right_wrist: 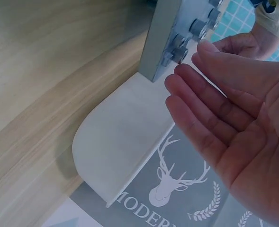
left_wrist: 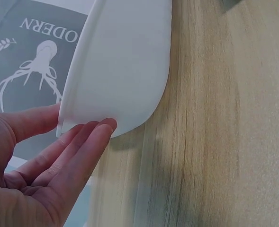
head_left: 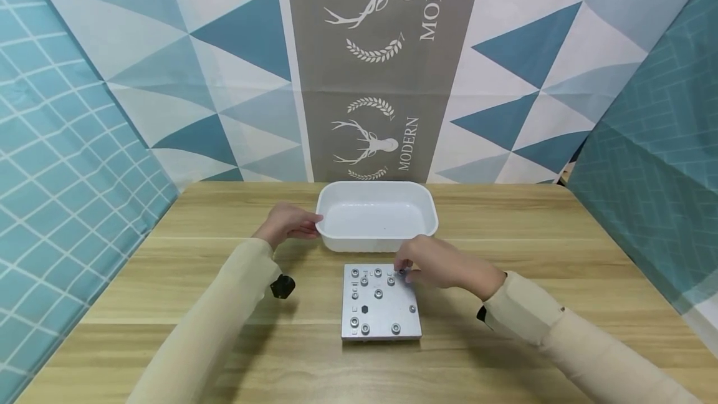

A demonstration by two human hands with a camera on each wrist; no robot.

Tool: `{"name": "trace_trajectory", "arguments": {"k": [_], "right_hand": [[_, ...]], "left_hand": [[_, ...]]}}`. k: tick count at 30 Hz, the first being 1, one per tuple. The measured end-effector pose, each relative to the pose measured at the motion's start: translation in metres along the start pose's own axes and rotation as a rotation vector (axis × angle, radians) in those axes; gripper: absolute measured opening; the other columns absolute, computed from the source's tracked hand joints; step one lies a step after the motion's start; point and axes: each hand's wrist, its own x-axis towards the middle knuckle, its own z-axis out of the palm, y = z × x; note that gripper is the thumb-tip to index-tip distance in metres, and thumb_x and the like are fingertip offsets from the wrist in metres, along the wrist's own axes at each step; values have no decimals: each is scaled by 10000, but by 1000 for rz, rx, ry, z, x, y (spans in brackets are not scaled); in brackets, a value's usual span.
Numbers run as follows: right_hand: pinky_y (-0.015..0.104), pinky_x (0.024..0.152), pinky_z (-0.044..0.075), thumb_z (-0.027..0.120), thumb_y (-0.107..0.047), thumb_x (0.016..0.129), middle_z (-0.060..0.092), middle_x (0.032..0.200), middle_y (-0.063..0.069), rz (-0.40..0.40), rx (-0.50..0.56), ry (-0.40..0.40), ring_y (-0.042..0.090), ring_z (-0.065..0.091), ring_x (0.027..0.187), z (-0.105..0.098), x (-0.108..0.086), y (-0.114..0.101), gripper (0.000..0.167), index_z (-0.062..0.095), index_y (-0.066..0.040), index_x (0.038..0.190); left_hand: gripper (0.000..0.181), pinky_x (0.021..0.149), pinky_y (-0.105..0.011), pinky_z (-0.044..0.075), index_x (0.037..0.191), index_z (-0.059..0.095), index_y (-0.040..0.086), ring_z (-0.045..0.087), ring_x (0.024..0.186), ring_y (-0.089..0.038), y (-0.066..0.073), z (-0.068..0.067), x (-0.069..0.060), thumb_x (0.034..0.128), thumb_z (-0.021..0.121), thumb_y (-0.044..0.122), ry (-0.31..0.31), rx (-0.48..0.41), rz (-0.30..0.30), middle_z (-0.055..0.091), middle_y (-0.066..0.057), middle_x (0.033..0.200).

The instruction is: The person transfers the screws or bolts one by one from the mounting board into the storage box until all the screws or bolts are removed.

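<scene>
A silver metal block [head_left: 387,307] lies flat on the wooden table, with several socket-head screws standing in its top. At its far right corner my right hand [head_left: 434,262] pinches one screw [right_wrist: 181,55] between thumb and fingertips; the fingers partly hide it in the head view. Beyond the block stands a white basin [head_left: 370,245]. My left hand [head_left: 288,222] holds the basin's left end. In the left wrist view the thumb is at the rim and the fingertips [left_wrist: 110,124] lie against the outer wall.
The wooden table [head_left: 224,304] reaches back to a patterned cloth [head_left: 241,67] that hangs behind the basin. A blue gridded cloth [head_left: 67,161] borders the left side and a teal cloth [head_left: 650,161] the right. An opening near one corner of the block shows as a dark hole [head_left: 364,309].
</scene>
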Motion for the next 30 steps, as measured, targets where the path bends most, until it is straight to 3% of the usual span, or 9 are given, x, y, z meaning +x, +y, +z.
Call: {"name": "trace_trajectory", "arguments": {"k": [6, 16, 30], "right_hand": [[205, 719, 570, 746, 19, 766, 724, 848, -5, 4, -9, -37, 69, 633, 788, -1, 5, 4, 148, 740, -85, 870], [160, 614, 502, 756, 50, 735, 674, 751, -30, 24, -24, -43, 37, 529, 676, -1, 9, 0, 169, 723, -100, 806], [139, 572, 481, 730, 79, 727, 692, 736, -8, 32, -28, -32, 38, 526, 641, 3, 16, 0, 170, 735, -80, 785]], "left_hand": [[414, 815, -343, 629, 1176, 592, -133, 719, 650, -149, 1, 1, -2, 858, 712, 105, 11, -8, 2, 709, -50, 690], [411, 775, -328, 633, 1166, 594, -139, 713, 626, -137, -1, 0, 0, 861, 711, 110, 12, 1, 9, 703, -43, 675], [407, 769, -313, 635, 1170, 601, -110, 712, 636, -131, -1, -1, -1, 860, 714, 127, 18, 10, -2, 695, -40, 689]]}}
